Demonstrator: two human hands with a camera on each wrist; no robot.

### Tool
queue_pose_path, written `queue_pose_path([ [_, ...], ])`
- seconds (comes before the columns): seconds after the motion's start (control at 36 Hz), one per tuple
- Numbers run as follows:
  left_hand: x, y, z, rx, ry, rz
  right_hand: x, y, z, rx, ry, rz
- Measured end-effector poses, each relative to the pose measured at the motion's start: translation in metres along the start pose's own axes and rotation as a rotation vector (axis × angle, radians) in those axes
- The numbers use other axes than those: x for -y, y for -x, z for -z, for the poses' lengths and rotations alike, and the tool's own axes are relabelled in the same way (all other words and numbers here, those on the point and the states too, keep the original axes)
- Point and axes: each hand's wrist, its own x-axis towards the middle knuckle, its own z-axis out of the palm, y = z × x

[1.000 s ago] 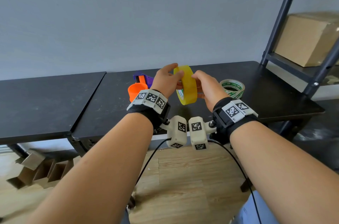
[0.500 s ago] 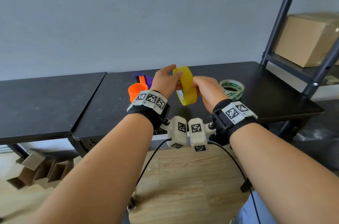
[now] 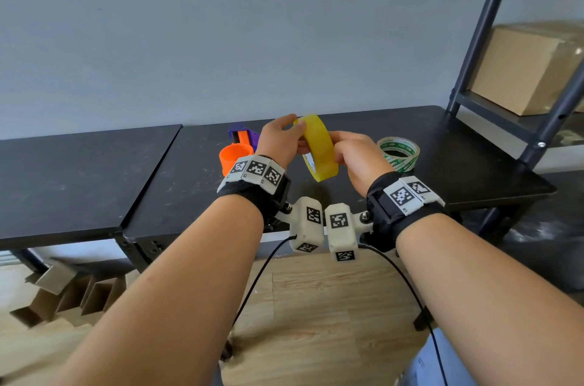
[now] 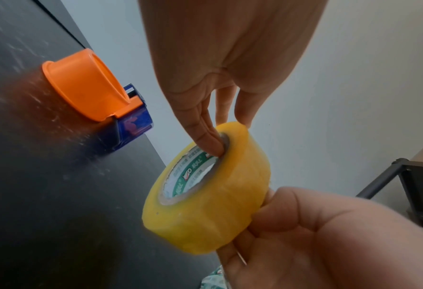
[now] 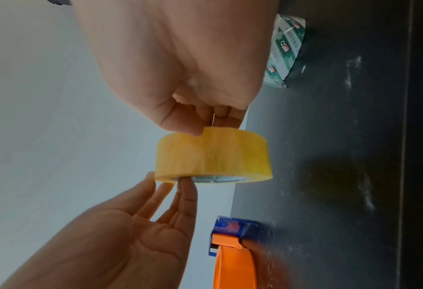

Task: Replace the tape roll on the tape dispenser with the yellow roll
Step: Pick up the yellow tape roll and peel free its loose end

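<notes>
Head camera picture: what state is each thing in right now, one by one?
yellow roll: off the table, held on edge between both hands
left hand: fingertips in the core
right hand: gripping the roll's rim
tape dispenser: on the table, spool bare
green-printed roll: lying flat on the table, untouched

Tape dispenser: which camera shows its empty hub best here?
The left wrist view: the tape dispenser lies unobstructed on the table, its orange hub bare with no roll on it. In the head view the left hand hides part of it; the right wrist view cuts it off at the bottom edge.
</notes>
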Motion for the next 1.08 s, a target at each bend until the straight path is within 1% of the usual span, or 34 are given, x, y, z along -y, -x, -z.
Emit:
queue_pose_path([
  [0.17,-0.003,0.0,0.003,-0.021,0.1,0.047,-0.002,0.002,0.0,-0.002,0.067,0.001],
  [0.22,-0.004,0.001,0.004,-0.01,0.072,0.049,-0.002,0.003,0.0,0.002,0.086,0.019],
  [0.28,-0.006,0.003,0.005,0.005,-0.02,0.028,-0.002,0.003,0.001,-0.009,0.097,0.035],
  [0.33,-0.006,0.006,0.004,0.007,-0.205,-0.03,-0.001,0.003,0.001,-0.021,0.104,0.05],
  [0.42,0.0,0.005,0.006,-0.028,-0.471,-0.138,-0.001,0.004,0.0,-0.024,0.13,0.054],
  [0.47,0.002,0.004,0.007,-0.028,-0.584,-0.203,-0.001,0.005,-0.001,-0.023,0.143,0.045],
  [0.53,0.004,0.004,0.008,0.009,-0.669,-0.27,0.001,0.005,-0.002,-0.024,0.145,0.024],
  [0.61,0.003,0.005,0.007,0.04,-0.709,-0.312,0.005,0.006,-0.003,-0.044,0.128,-0.038],
  [0.69,0.002,0.006,0.005,0.029,-0.726,-0.352,0.008,0.005,-0.004,-0.068,0.078,-0.078],
  [0.78,0.002,0.007,0.005,0.005,-0.741,-0.421,0.008,0.006,-0.005,-0.074,0.053,-0.111],
  [0.97,0.002,0.008,0.003,-0.046,-0.815,-0.561,0.011,0.006,-0.005,-0.072,0.058,-0.15],
  [1.08,0.001,0.009,0.001,-0.064,-0.838,-0.601,0.013,0.006,-0.005,-0.076,0.06,-0.154],
])
